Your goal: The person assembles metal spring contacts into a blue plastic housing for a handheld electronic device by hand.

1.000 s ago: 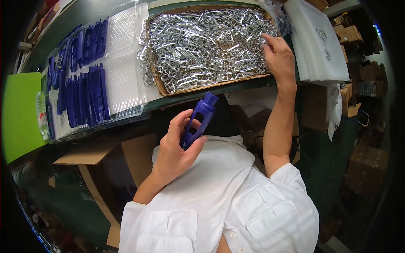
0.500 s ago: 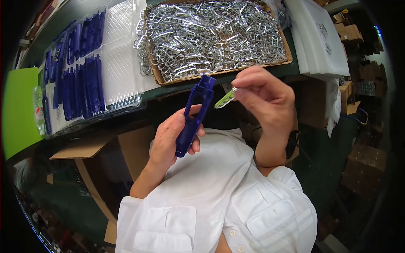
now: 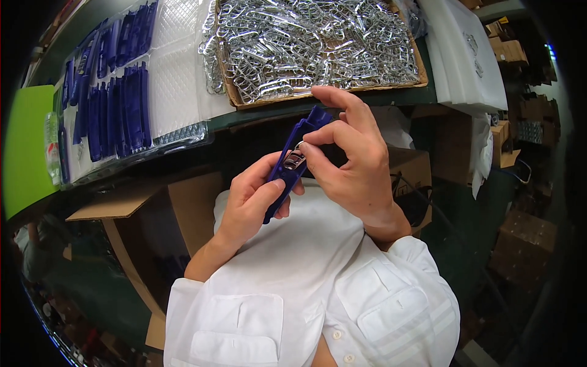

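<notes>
My left hand (image 3: 249, 194) grips a dark blue plastic housing (image 3: 287, 185), long and narrow, tilted with its upper end leaning right. Its thumb lies across the front of the lower half. At the housing's opening, my right hand (image 3: 354, 153) pinches a small shiny metal clip (image 3: 294, 159) between thumb and forefinger. The clip sits in or against the opening; how deep it goes I cannot tell. Beyond my hands, a shallow cardboard tray (image 3: 269, 98) is heaped with metal clips (image 3: 318, 49) of similar look.
Rows of blue plastic housings (image 3: 119, 113) lie on clear bubble sheeting (image 3: 177, 85) at the left. Beside them are a plastic bottle (image 3: 51, 147) and a bright green panel (image 3: 27, 140). White foam sheets (image 3: 465, 55) are stacked right. An open carton (image 3: 147, 205) stands below the table edge.
My right hand has moved left and down, bringing the metal clip from beside the blue housing to its opening. My left thumb has shifted onto the housing's front.
</notes>
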A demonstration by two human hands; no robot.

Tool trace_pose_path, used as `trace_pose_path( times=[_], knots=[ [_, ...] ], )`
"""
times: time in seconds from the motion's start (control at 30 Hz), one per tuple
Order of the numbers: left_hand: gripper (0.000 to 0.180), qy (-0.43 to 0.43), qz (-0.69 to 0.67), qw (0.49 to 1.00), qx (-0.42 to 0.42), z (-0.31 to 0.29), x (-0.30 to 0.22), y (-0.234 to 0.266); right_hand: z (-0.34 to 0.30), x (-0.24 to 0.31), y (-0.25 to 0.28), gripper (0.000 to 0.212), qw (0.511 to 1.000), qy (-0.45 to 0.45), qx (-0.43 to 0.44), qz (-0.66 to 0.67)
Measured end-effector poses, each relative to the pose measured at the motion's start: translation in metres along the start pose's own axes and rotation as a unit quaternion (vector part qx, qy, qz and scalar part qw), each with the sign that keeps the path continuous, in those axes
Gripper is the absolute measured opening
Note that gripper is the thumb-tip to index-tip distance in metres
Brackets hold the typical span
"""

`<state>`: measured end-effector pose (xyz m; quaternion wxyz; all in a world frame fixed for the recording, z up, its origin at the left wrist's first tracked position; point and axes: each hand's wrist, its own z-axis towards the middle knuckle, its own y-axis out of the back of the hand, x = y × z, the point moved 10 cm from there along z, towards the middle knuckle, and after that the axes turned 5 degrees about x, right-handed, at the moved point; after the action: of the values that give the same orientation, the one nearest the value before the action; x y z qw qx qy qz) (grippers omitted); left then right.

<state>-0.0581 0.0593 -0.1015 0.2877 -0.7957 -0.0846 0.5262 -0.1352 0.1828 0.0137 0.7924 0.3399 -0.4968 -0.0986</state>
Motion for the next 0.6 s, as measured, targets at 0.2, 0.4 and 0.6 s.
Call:
trace_pose_path(
  times=[0.2,0.4,0.6],
  knots=[
    [0.044,-0.001,0.020,1.000,-0.012,-0.004,0.002,0.002,-0.001,0.008,-0.006,0.014,0.998,0.010,-0.003,-0.055],
    [0.042,0.004,0.051,0.998,-0.021,-0.005,0.002,0.004,-0.007,0.018,-0.015,0.016,0.991,0.054,-0.005,-0.122],
    [0.034,-0.007,0.063,0.997,-0.033,-0.003,0.005,0.005,-0.010,0.010,-0.014,0.017,0.992,0.031,0.001,-0.124]
  ],
)
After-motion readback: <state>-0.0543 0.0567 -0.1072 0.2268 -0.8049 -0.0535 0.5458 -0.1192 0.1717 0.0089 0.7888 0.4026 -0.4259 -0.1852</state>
